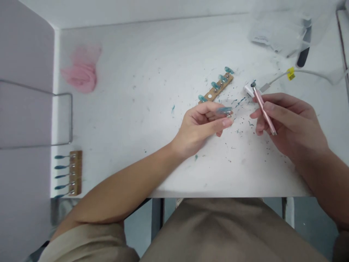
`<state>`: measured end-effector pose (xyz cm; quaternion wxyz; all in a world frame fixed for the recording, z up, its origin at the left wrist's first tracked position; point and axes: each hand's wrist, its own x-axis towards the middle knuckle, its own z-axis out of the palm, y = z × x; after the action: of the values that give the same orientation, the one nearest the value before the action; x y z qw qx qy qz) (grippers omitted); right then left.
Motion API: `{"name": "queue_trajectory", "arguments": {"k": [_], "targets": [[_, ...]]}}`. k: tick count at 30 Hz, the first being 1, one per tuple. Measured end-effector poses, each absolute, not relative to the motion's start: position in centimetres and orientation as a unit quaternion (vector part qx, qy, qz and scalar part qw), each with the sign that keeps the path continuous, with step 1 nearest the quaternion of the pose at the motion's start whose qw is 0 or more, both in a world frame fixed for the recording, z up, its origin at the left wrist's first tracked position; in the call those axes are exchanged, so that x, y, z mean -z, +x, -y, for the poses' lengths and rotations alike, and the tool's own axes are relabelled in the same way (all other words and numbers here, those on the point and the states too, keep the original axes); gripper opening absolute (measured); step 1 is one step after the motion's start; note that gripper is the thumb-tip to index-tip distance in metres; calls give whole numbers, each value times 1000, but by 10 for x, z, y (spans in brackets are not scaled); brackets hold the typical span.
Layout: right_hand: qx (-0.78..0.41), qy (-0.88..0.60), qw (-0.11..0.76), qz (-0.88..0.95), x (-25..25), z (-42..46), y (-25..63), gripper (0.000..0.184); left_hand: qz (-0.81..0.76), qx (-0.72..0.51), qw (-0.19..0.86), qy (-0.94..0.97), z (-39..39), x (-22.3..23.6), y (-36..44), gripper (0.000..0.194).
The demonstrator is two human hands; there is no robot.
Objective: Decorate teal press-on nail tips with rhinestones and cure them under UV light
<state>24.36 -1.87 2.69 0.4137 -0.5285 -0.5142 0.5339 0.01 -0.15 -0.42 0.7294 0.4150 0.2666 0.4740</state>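
My left hand point(205, 123) pinches a small teal nail tip point(224, 109) on a metal peg between thumb and fingers, just above the white table point(141, 109). My right hand point(286, 122) grips a slim pink pen-shaped tool point(263, 108), its dark head pointing up and away near a small white piece point(248, 89). Right behind the left hand lies a wooden strip point(216, 90) with several teal nail tips standing on it.
A second wooden strip point(75, 173) with several teal tips lies at the table's left front edge. A pink cloth point(81, 72) sits far left. White cable with yellow tag point(291, 74), clear plastic bags point(280, 31) and a dark handle point(304, 54) are far right. Teal shavings litter the middle.
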Motion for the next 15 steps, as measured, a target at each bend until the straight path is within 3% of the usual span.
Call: {"name": "queue_trajectory", "arguments": {"k": [3, 8, 15], "targets": [[-464, -548, 394, 573, -29, 27, 241, 34, -265, -478, 733, 405, 1, 5, 0, 19], [-201, -517, 317, 769, -29, 38, 231, 18, -256, -480, 743, 390, 1, 3, 1, 15], [-161, -443, 245, 847, -15, 38, 225, 13, -266, -468, 759, 366, 1, 0, 1, 17]]}}
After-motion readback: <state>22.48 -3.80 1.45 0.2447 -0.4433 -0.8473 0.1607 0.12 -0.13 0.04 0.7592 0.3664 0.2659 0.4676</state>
